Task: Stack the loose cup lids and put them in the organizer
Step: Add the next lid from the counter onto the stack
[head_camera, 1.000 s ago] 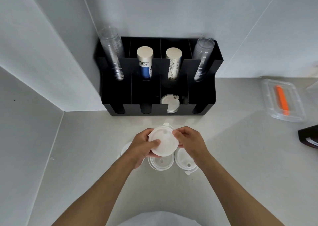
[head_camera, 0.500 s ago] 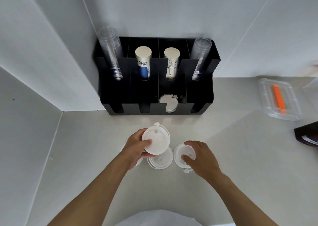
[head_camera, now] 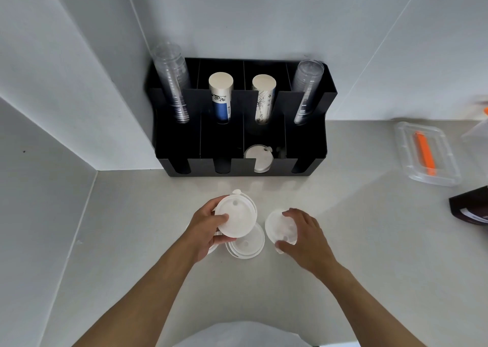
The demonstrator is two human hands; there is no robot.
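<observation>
My left hand (head_camera: 206, 230) holds a small stack of white cup lids (head_camera: 237, 215) tilted above the counter. Just below it a loose white lid (head_camera: 247, 243) lies flat on the counter, and another lid edge peeks out under my left hand. My right hand (head_camera: 303, 237) grips a single white lid (head_camera: 277, 226) at its rim, to the right of the others. The black organizer (head_camera: 237, 135) stands against the wall, with a few white lids (head_camera: 257, 157) leaning in its third front slot.
The organizer's back slots hold clear plastic cups (head_camera: 173, 82) at both ends and paper cups (head_camera: 220, 93) in the middle. A clear tray with an orange item (head_camera: 425, 153) lies at the right. A dark box (head_camera: 470, 205) sits at the right edge. White walls close the left side.
My right hand left the stack and moved right onto the single lid, closing on its rim. The left hand keeps the stack, shifted slightly left.
</observation>
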